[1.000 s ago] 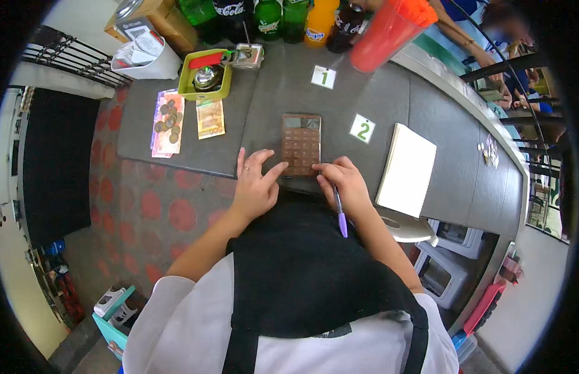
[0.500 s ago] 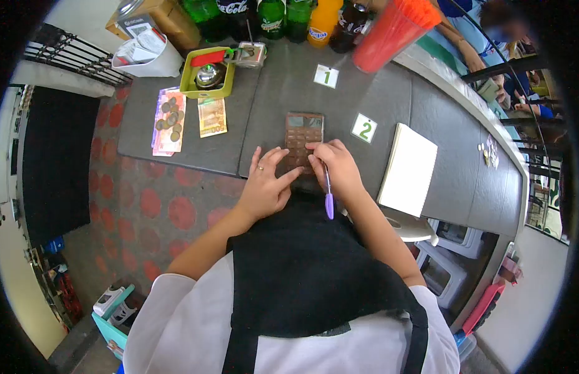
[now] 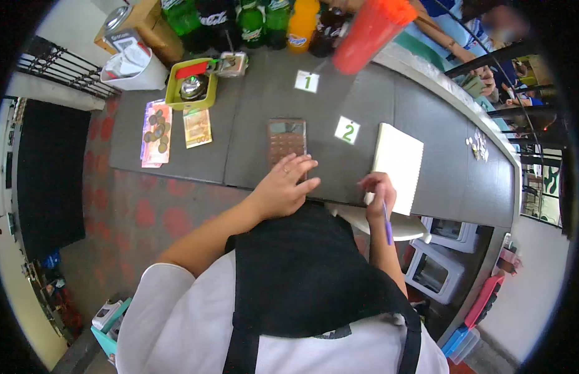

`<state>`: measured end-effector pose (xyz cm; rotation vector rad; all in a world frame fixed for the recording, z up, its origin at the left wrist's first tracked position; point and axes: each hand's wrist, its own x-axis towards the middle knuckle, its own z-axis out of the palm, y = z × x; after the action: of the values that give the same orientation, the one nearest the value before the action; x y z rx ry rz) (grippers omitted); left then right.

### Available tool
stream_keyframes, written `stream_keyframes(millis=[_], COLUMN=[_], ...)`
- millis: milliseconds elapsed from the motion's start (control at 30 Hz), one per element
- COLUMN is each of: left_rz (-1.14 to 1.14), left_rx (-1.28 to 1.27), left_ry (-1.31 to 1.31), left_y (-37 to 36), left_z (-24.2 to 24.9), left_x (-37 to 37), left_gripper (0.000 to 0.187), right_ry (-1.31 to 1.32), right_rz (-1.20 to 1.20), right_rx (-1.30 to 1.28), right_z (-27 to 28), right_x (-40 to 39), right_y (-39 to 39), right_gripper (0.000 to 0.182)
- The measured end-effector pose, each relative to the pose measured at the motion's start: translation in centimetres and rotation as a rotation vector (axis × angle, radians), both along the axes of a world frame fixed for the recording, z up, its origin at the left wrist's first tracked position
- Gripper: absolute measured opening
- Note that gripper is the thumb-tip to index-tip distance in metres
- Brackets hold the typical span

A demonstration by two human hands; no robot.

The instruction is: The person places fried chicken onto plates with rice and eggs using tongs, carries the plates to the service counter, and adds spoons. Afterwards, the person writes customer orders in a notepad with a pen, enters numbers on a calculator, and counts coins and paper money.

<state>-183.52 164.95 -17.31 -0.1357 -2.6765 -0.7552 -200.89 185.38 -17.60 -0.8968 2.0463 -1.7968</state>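
Note:
A brown calculator (image 3: 285, 140) lies on the dark grey counter in front of me. My left hand (image 3: 287, 185) rests over its lower part with fingers stretched out, covering the bottom keys. To the right, my right hand (image 3: 379, 191) is closed around a purple pen (image 3: 388, 225), whose barrel points down toward my body. That hand is at the lower left edge of a spiral notebook (image 3: 399, 163) with a blank-looking white page, overlapping its corner in this view.
Cards numbered 1 (image 3: 307, 81) and 2 (image 3: 346, 130) lie beyond the calculator. Banknotes with coins (image 3: 156, 134), another banknote (image 3: 197, 128) and a yellow-green tray (image 3: 171, 93) are at left. Bottles (image 3: 302, 28) and a red straw container (image 3: 370, 37) line the back. A person's hand (image 3: 485, 81) shows beyond the bars.
My right hand has moved right from the calculator to the notebook, still with the pen. My left hand has shifted over the calculator's lower keys. The view has turned slightly.

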Motion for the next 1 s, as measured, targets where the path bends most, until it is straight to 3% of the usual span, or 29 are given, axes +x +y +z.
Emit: stream_keyframes(millis=[33, 67, 133, 167, 267, 400, 467, 667, 1000], left_rz=[-0.046, -0.092, -0.162, -0.187, -0.198, -0.152, -0.138, -0.124, -0.137], left_rx=[0.011, 0.021, -0.011, -0.013, -0.024, -0.092, -0.105, -0.111, -0.099], left_ry=[0.005, 0.009, -0.003, -0.006, -0.032, -0.129, -0.123, -0.119, -0.114], left_y=[0.7, 1.5, 3.8, 5.2, 8.9, 11.5, 11.9, 12.4, 12.0], left_z=[-0.3, -0.5, -0.7, -0.9, -1.3, -3.2, -2.7, -2.5, -2.9], left_x=[-1.4, -2.8, -6.2, -7.8, -11.5, -13.1, -13.7, -14.0, -14.2], left_gripper=[0.045, 0.045, 0.041, 0.039, 0.038, 0.041, 0.038, 0.036, 0.041], right_ry=[0.027, 0.016, 0.01, 0.028, -0.011, -0.21, 0.077, 0.014, 0.247], right_rz=[-0.095, -0.189, -0.383, -0.464, -0.462, -0.268, -0.222, -0.206, -0.219], right_rx=[-0.042, -0.191, -0.166, -0.127, -0.047, -0.022, 0.134, 0.076, 0.196], right_z=[-0.3, -1.6, -2.0, -1.8, -2.9, -2.9, -3.8, -4.3, -3.3], right_x=[-1.3, -2.9, -6.6, -8.0, -12.9, -15.2, -16.8, -16.8, -16.3], right_y=[1.1, 1.9, 4.4, 5.2, 6.6, 5.4, 5.3, 4.7, 3.8], right_gripper=[0.044, 0.034, 0.023, 0.008, 0.009, 0.017, 0.029, 0.033, 0.029])
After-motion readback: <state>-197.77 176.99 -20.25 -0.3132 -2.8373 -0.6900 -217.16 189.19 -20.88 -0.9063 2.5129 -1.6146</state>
